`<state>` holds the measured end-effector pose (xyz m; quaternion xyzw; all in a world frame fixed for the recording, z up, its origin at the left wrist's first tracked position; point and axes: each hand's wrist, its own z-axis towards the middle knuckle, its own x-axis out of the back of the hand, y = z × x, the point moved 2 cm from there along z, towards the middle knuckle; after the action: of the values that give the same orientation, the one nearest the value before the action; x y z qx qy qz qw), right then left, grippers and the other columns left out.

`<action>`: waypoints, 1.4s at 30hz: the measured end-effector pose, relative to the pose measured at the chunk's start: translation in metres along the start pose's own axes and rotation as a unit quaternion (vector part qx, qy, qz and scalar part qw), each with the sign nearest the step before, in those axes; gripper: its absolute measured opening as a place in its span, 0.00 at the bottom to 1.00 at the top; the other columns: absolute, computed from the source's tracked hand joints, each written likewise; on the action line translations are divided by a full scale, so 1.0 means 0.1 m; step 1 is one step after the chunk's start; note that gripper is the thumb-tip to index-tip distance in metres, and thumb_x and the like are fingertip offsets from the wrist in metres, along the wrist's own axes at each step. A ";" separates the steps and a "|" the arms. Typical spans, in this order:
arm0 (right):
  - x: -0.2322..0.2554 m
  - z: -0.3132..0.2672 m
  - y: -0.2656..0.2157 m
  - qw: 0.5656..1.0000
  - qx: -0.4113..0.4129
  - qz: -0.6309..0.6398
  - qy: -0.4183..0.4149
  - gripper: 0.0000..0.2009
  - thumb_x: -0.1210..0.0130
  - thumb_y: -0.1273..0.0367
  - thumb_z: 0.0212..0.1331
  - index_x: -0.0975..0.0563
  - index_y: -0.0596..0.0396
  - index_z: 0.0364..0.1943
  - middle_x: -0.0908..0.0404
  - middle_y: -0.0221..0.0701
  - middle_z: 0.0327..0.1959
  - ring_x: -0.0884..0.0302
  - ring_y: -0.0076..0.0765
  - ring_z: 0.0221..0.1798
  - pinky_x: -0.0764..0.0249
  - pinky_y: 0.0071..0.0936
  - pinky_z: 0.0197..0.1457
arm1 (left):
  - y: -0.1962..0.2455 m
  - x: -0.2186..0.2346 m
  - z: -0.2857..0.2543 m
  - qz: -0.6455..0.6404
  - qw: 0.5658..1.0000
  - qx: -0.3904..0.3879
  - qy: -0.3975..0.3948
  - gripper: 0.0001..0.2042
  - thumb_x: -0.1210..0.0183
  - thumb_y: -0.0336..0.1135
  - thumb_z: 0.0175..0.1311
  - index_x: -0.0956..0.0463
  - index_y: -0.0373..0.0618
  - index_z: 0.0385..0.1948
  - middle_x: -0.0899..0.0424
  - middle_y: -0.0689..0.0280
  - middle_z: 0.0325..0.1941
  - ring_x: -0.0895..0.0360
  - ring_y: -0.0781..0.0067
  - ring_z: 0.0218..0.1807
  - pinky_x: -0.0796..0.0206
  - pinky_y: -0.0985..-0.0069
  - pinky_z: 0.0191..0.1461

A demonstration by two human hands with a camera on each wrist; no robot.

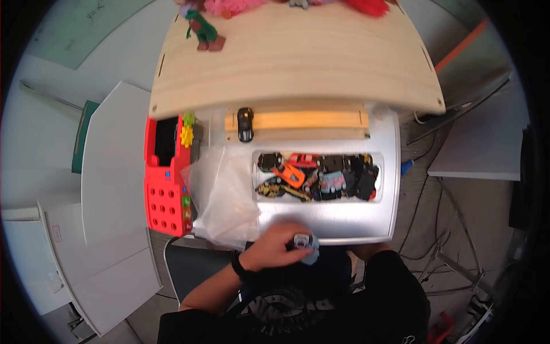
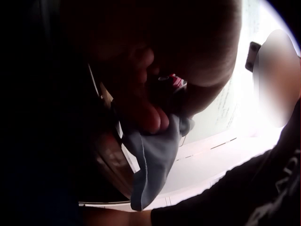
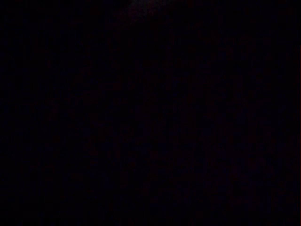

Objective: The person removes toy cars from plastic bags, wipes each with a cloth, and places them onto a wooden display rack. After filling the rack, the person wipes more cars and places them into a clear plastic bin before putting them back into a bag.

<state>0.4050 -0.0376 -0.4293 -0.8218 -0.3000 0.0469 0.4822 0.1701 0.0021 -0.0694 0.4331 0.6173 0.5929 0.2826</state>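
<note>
My left hand is near the table's front edge, above my lap. It grips a grey-blue cloth together with a small toy car. The left wrist view shows the cloth hanging from the curled fingers, with a dark and pink item between fingers and thumb. My right hand is mostly hidden below the table edge at the right; its fingers cannot be made out. The right wrist view is almost wholly black.
A tray full of toy cars lies on the silver table. Behind it a black car stands on a wooden track. Plastic bag and red toy bench are at left; a raised wooden shelf holds plush toys.
</note>
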 end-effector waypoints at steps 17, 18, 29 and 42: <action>-0.10 0.05 0.28 0.999 -0.010 0.032 -0.019 0.35 0.34 0.47 0.60 0.23 0.53 0.67 0.21 0.46 0.68 0.22 0.50 0.69 0.27 0.43 0.69 | 0.04 -0.06 0.00 0.012 0.997 0.016 0.072 0.11 0.29 0.33 0.63 0.16 0.41 0.44 0.11 0.62 0.41 0.13 0.67 0.44 0.22 0.71 0.51; -0.12 -0.07 0.23 1.000 -0.008 0.027 -0.014 0.35 0.34 0.48 0.60 0.23 0.53 0.67 0.21 0.46 0.68 0.22 0.50 0.69 0.27 0.43 0.69 | 0.01 -0.06 0.00 -0.032 0.997 0.037 0.066 0.10 0.30 0.33 0.65 0.16 0.40 0.44 0.12 0.65 0.39 0.14 0.72 0.41 0.23 0.74 0.48; -0.18 -1.11 0.06 0.997 0.003 -0.025 0.074 0.35 0.33 0.48 0.60 0.23 0.53 0.67 0.21 0.46 0.68 0.22 0.49 0.68 0.27 0.43 0.69 | -0.16 -0.11 0.09 -0.173 0.980 0.043 0.088 0.09 0.35 0.36 0.73 0.20 0.38 0.41 0.16 0.69 0.29 0.20 0.82 0.27 0.24 0.80 0.33; -0.01 -2.70 -0.94 0.924 0.029 -0.283 0.255 0.15 0.41 0.61 0.65 0.14 0.57 0.47 0.10 0.46 0.41 0.12 0.53 0.47 0.19 0.42 0.52 | -0.16 -0.17 0.12 -0.131 0.977 0.014 0.166 0.13 0.33 0.41 0.71 0.21 0.41 0.39 0.17 0.67 0.27 0.20 0.79 0.24 0.24 0.81 0.29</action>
<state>0.4609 -0.2108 -0.2093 -0.6727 -0.3854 -0.2936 0.5592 0.1848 -0.0058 -0.0891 0.2479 0.7153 0.6055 0.2456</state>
